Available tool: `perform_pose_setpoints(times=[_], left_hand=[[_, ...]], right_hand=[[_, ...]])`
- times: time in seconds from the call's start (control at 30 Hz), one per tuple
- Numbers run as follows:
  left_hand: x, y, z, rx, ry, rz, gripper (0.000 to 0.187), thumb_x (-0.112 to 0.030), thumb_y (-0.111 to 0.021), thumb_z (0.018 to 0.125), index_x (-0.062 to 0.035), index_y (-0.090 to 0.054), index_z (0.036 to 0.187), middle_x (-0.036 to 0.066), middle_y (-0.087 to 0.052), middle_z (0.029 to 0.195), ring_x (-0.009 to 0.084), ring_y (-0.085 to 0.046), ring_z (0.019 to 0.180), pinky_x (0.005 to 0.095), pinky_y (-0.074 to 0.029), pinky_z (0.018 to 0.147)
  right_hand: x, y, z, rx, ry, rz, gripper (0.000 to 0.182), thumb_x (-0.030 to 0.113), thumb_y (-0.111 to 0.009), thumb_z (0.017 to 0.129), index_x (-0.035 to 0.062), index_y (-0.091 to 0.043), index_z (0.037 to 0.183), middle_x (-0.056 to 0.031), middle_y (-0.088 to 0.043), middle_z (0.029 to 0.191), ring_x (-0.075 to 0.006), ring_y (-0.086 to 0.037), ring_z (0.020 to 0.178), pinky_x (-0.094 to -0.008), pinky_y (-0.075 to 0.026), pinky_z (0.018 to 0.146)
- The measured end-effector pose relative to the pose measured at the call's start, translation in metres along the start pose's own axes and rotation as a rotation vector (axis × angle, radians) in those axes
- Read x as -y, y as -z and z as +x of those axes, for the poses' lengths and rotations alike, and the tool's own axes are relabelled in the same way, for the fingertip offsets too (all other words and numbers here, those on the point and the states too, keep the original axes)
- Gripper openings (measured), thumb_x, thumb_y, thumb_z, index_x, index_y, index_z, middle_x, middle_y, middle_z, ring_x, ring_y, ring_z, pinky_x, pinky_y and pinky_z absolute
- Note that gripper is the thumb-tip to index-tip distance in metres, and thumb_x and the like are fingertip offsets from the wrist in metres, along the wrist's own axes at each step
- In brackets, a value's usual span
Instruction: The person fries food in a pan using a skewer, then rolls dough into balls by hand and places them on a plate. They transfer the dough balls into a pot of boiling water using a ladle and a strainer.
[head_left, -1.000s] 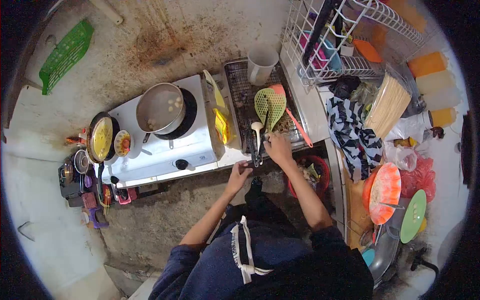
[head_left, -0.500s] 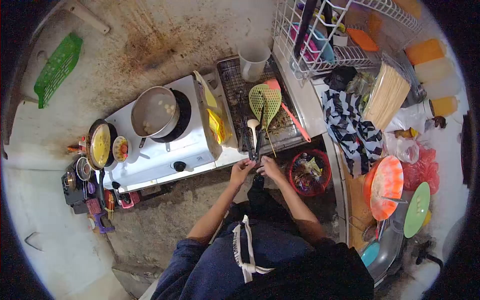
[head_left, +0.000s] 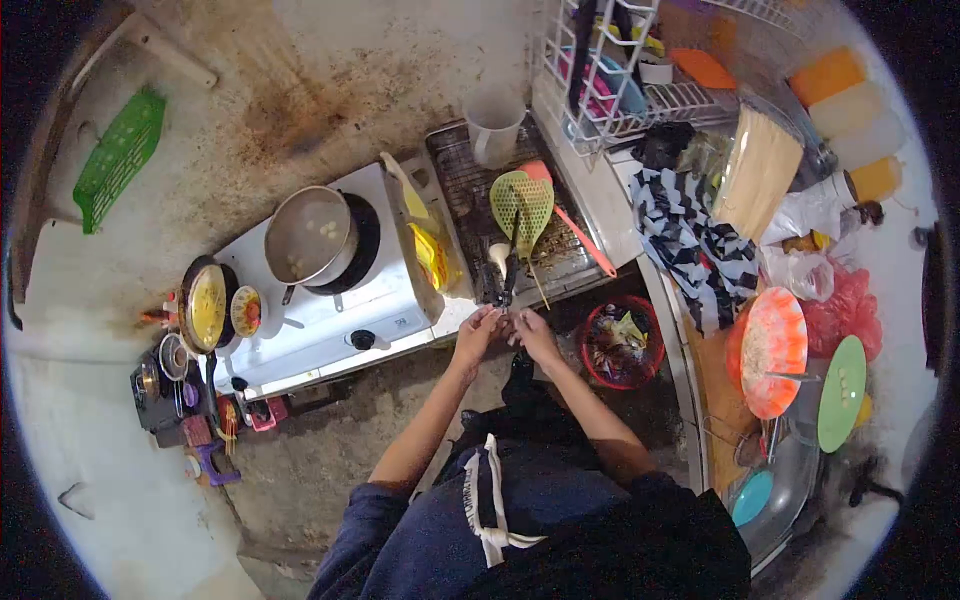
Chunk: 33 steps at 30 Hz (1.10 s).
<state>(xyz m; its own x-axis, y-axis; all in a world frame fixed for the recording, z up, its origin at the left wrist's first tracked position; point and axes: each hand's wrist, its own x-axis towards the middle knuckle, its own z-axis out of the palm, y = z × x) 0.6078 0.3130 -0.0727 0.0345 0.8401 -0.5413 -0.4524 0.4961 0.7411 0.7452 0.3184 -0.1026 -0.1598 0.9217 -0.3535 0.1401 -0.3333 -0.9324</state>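
Observation:
Both hands are close together at the counter's front edge, below the oven rack tray (head_left: 450, 170). My left hand (head_left: 478, 335) has its fingers closed on the handle end of black tongs (head_left: 507, 285). At the other side of that end is my right hand (head_left: 532, 335), with fingers bent and partly hidden, so its hold cannot be made out. The tongs lie beside a light ladle (head_left: 499, 254) and under a yellow-green perforated strainer (head_left: 522, 208). A red-orange spatula (head_left: 585, 240) rests to the right of the strainer.
On the white stove (head_left: 325, 345) stands a pot (head_left: 310, 235) with pale balls in liquid. A pan (head_left: 205, 305) is at the left. A red waste basket (head_left: 660, 350) stands below right. Farther right are an orange bowl (head_left: 780, 350), a green plate (head_left: 843, 395) and a dish rack (head_left: 600, 80).
The view has shifted slightly. My right hand's fingers have moved a little lower and closer to my left hand. The pale balls in the pot sit differently.

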Motion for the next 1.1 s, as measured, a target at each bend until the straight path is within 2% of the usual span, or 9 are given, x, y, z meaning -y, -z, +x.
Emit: perform_pose_setpoints(times=[0.2,0.4,0.53,0.63,0.77,0.83,0.97,1.07,1.1], left_hand=[[-0.022,-0.005,-0.015,0.001,0.034,0.178,0.024,-0.024,-0.060,0.082,-0.0054,-0.056,0.097,0.000,-0.060,0.082,0.0071,-0.054,0.069,0.0186,-0.040,0.059],[0.006,0.019,0.010,0.059,-0.025,0.267,0.021,-0.022,-0.058,0.082,-0.0047,-0.058,0.095,-0.002,-0.056,0.073,0.0048,-0.046,0.056,0.0178,-0.034,0.049],[0.010,0.014,-0.006,0.003,0.019,0.279,0.026,-0.028,-0.055,0.084,-0.0057,-0.056,0.097,-0.002,-0.053,0.067,0.0051,-0.042,0.051,0.0184,-0.033,0.047],[0.035,0.012,-0.009,0.059,0.038,0.214,0.029,-0.029,-0.054,0.085,-0.0061,-0.054,0.102,-0.003,-0.054,0.068,0.0056,-0.044,0.053,0.0195,-0.036,0.049],[0.067,-0.006,-0.041,0.103,-0.188,0.317,0.023,-0.028,-0.058,0.082,-0.0058,-0.060,0.089,-0.002,-0.059,0.072,0.0065,-0.053,0.063,0.0190,-0.038,0.055],[0.071,-0.054,-0.081,0.143,-0.280,0.517,0.016,-0.020,-0.063,0.079,-0.0035,-0.064,0.078,0.001,-0.062,0.080,0.0075,-0.055,0.073,0.0199,-0.041,0.061],[0.068,-0.160,-0.164,0.788,-0.428,0.698,0.014,-0.014,-0.062,0.078,-0.0002,-0.064,0.082,0.002,-0.061,0.074,0.0075,-0.053,0.068,0.0220,-0.042,0.064],[0.070,-0.233,-0.187,0.867,-0.578,0.781,0.017,-0.016,-0.062,0.079,-0.0024,-0.062,0.088,0.006,-0.060,0.080,0.0127,-0.055,0.074,0.0250,-0.043,0.066],[0.069,-0.253,-0.189,0.908,-0.872,0.918,0.019,-0.017,-0.060,0.079,-0.0031,-0.060,0.092,0.008,-0.059,0.089,0.0169,-0.056,0.082,0.0271,-0.044,0.070]], right_hand=[[0.027,0.012,-0.091,0.138,-0.014,0.188,0.026,0.021,-0.037,0.092,0.0061,-0.044,0.113,-0.0012,-0.059,0.077,-0.0053,-0.051,0.059,-0.0184,-0.037,0.054],[0.020,0.022,-0.191,0.124,-0.077,0.291,0.023,0.015,-0.038,0.092,0.0030,-0.041,0.112,-0.0069,-0.059,0.084,-0.0111,-0.056,0.072,-0.0232,-0.044,0.060],[0.012,0.024,-0.252,0.022,0.105,0.276,0.023,0.015,-0.036,0.093,0.0034,-0.040,0.112,-0.0020,-0.051,0.082,-0.0081,-0.048,0.070,-0.0204,-0.040,0.059],[0.017,0.016,-0.309,-0.148,0.013,0.807,0.012,0.011,-0.041,0.090,0.0051,-0.043,0.100,0.0026,-0.038,0.068,-0.0042,-0.035,0.054,-0.0185,-0.031,0.048],[0.012,0.023,-0.344,-0.317,0.091,0.839,0.007,0.012,-0.044,0.088,0.0059,-0.046,0.092,0.0035,-0.037,0.063,-0.0052,-0.034,0.050,-0.0197,-0.029,0.045],[0.027,0.031,-0.357,-0.634,0.080,0.719,0.009,0.015,-0.045,0.088,0.0070,-0.045,0.084,0.0061,-0.034,0.061,-0.0033,-0.031,0.049,-0.0191,-0.024,0.043],[0.044,0.066,-0.376,-0.930,0.215,0.684,0.023,0.019,-0.044,0.089,0.0119,-0.039,0.069,0.0076,-0.030,0.056,-0.0018,-0.025,0.046,-0.0201,-0.018,0.041],[0.044,0.094,-0.396,-0.976,0.269,0.724,0.023,0.019,-0.044,0.090,0.0130,-0.038,0.068,0.0071,-0.030,0.054,-0.0021,-0.025,0.044,-0.0206,-0.017,0.040],[0.045,0.101,-0.401,-1.008,0.280,0.772,0.022,0.019,-0.044,0.090,0.0131,-0.038,0.069,0.0068,-0.030,0.053,-0.0023,-0.025,0.043,-0.0208,-0.017,0.040]])
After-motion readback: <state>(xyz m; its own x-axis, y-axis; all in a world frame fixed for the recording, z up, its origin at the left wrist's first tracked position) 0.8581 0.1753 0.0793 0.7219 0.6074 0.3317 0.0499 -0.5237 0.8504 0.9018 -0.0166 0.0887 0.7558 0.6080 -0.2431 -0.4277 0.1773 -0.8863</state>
